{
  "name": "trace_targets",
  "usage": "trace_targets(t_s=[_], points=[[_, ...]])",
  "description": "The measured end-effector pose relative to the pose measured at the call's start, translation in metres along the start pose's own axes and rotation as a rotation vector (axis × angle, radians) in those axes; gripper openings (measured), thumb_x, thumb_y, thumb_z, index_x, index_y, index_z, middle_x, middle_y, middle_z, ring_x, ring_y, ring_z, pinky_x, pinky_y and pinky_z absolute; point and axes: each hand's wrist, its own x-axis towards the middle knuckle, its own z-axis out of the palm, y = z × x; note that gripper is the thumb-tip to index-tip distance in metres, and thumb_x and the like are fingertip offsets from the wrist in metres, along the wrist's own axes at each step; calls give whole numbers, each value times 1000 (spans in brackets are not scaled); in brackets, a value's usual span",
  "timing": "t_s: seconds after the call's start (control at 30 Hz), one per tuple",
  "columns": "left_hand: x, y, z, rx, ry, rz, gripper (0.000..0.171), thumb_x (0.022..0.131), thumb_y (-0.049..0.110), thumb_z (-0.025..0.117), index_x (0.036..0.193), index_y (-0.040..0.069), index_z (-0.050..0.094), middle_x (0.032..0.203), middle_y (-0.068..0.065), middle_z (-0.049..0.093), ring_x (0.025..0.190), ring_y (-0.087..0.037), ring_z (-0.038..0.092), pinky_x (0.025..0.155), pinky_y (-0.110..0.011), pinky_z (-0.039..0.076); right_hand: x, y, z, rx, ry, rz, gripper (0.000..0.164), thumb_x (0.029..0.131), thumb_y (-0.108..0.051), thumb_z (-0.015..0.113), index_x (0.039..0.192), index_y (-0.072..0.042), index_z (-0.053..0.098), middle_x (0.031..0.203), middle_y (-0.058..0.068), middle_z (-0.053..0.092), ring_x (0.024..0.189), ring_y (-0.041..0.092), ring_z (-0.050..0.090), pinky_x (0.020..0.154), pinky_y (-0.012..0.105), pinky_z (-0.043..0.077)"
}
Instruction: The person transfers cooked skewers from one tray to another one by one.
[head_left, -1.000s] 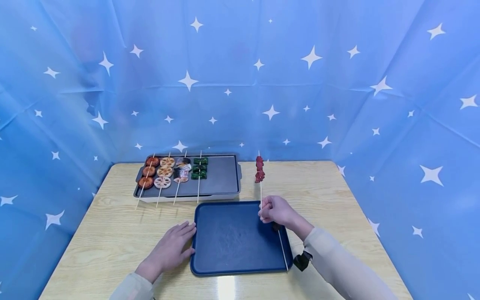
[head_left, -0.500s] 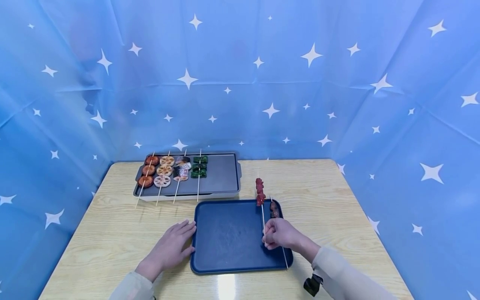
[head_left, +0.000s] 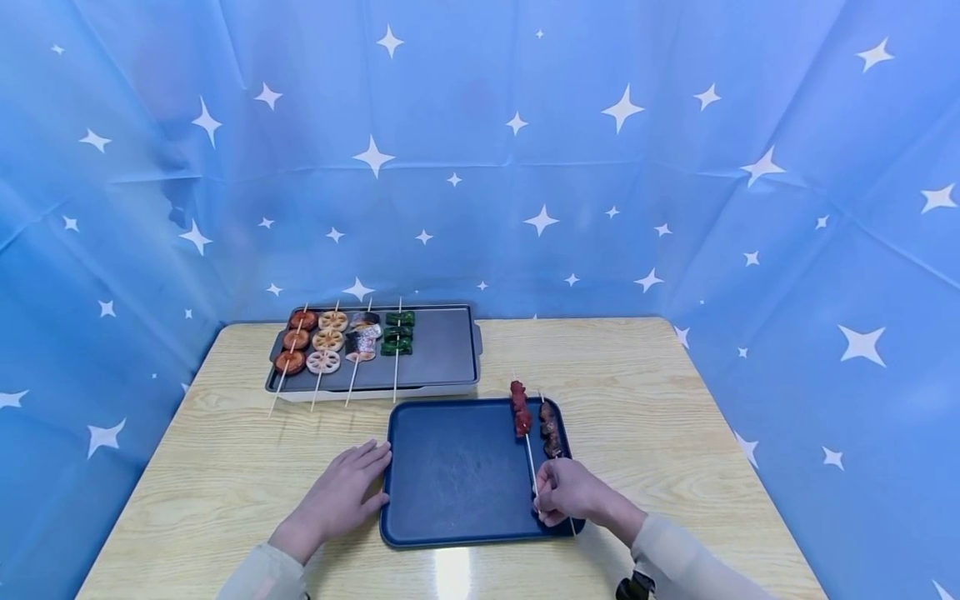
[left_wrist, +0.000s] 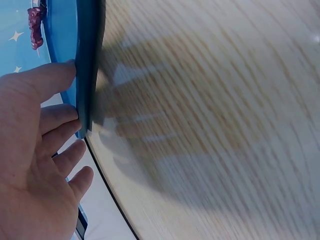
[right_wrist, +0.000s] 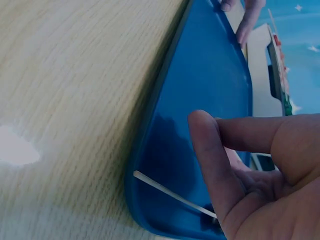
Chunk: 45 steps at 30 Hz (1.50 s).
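Note:
My right hand (head_left: 566, 492) pinches the bare stick of a red meat skewer (head_left: 521, 408) between thumb and forefinger, low over the right side of a blue tray (head_left: 453, 475). The red pieces lie toward the tray's far rim. To the right lies a brown meat skewer (head_left: 551, 429), its stick partly covered by the hand; in the right wrist view that stick (right_wrist: 170, 193) reaches the tray corner. My left hand (head_left: 333, 500) rests its extended fingers at the tray's left edge. Seen from the left wrist, its fingertips (left_wrist: 70, 75) touch the rim.
Behind the tray stands a dark griddle plate (head_left: 442, 350) with food skewers on its left part: round brown slices (head_left: 290, 362), lotus root slices (head_left: 324, 362), fish pieces (head_left: 361, 346) and green pepper pieces (head_left: 397, 346). A blue starred curtain (head_left: 480, 167) rises behind the wooden table (head_left: 645, 400).
My right hand has moved toward me and slightly right, lowering the red meat skewer from beyond the tray to its right side. The brown skewer has come into view. The left hand stays put.

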Motion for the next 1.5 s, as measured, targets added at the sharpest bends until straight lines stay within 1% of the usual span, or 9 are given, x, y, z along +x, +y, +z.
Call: trace_targets(t_s=[0.3,0.5,0.57,0.7,0.8,0.9,1.0,1.17,1.5], points=[[1,-1,0,8,-4,-4,60,91,36,66,140,4,52,150,-7,47,143,-31,38,118,-53,31,-4,1,2,-14,6,44,18,77,12,62,89,6,52,62,7,62,51,12,61,55,34,61],[1,-2,0,12,5,5,60,91,36,66,140,5,52,150,-7,47,143,-31,38,118,-53,32,-5,2,4,-66,19,70,15,72,11,61,75,0,52,59,5,61,52,12,63,54,34,61],[1,-2,0,11,4,4,59,91,36,66,140,5,52,150,-7,47,143,-31,38,118,-53,32,-5,1,4,-94,25,74,15,75,9,59,71,-3,52,59,5,61,51,12,63,53,35,61],[1,-2,1,6,-2,-3,59,91,36,66,140,5,52,150,-7,47,143,-31,38,118,-53,31,-4,0,5,-146,37,75,21,86,2,55,67,-6,52,58,7,64,50,12,63,51,35,60],[1,-1,1,5,-4,-11,59,91,36,66,140,5,52,150,-7,47,143,-31,38,118,-52,31,-2,0,6,-161,46,67,24,92,-2,55,68,-2,56,58,8,66,50,12,63,51,34,60],[1,-1,1,4,-4,-20,59,91,36,66,140,5,52,151,-6,47,143,-30,38,118,-52,30,-1,2,6,-165,54,47,22,92,-3,56,71,3,61,59,8,66,50,12,63,51,34,61],[1,0,2,3,-5,-25,59,91,36,66,140,5,52,151,-6,46,144,-30,37,119,-52,30,0,4,5,-165,60,33,20,90,0,56,72,5,61,58,8,66,50,12,62,51,34,60],[1,0,1,2,-7,-30,59,91,36,66,140,5,52,151,-6,46,144,-30,37,119,-52,29,0,7,4,-188,75,40,14,85,4,56,72,3,60,56,6,64,49,12,62,48,33,59],[1,0,3,14,-2,-15,60,92,37,66,140,5,52,151,-7,46,143,-30,37,119,-52,30,0,10,3,-218,99,68,14,82,3,59,69,0,62,54,7,64,48,13,63,47,33,59]])
